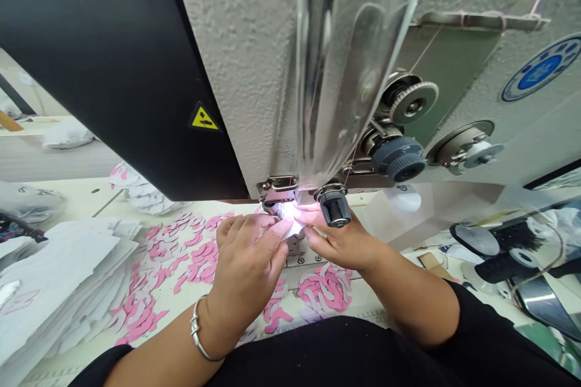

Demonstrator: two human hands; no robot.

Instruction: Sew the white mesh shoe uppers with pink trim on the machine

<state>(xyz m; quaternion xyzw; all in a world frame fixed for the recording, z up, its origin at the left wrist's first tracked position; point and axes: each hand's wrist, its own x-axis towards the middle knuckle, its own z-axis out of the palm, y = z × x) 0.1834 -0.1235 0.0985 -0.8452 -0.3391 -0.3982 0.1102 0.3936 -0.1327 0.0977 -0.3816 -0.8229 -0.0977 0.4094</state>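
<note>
Under the head of a sewing machine (254, 72), a small pale piece of fabric (296, 228) lies in bright lamp light that washes out its detail. My left hand (249, 254), with a bracelet at the wrist, pinches the piece from the left, thumb on top. From the right, my right hand (338, 240) grips its other edge between thumb and fingers. The needle and presser foot are mostly lost in glare and behind my fingers. Many small curved pink fabric pieces (324, 290) lie on the table just below my hands.
More pink pieces (140, 317) spread left of my hands, beside a tall stack of white sheets (68, 278). Black thread spools (508, 263) stand at the right. Tension knobs (399, 157) and a clear shield (354, 54) jut from the machine close above my hands.
</note>
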